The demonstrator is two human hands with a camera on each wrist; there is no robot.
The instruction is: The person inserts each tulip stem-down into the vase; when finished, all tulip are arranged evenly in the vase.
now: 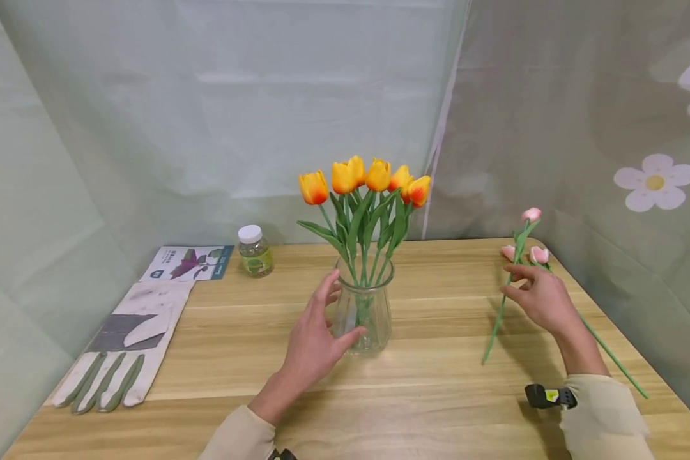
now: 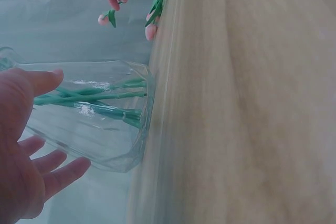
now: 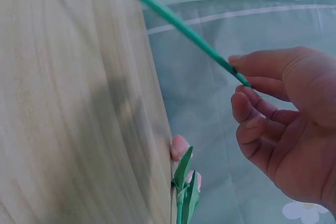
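Observation:
A clear glass vase stands mid-table with several yellow-orange tulips in it, their green stems showing through the glass. My left hand curves beside the vase's left side, thumb and fingers spread around it; in the left wrist view the fingers are parted and loosely bent. On the right, my right hand pinches a pink tulip by its green stem between thumb and fingertips, bloom up and lower stem slanting toward the table. Behind that hand lie pink tulips on the tabletop.
Far left lies a white, grey and green glove, with a printed packet behind it. A small jar with a white lid stands near the back edge. Fabric walls enclose the wooden table at the back and sides.

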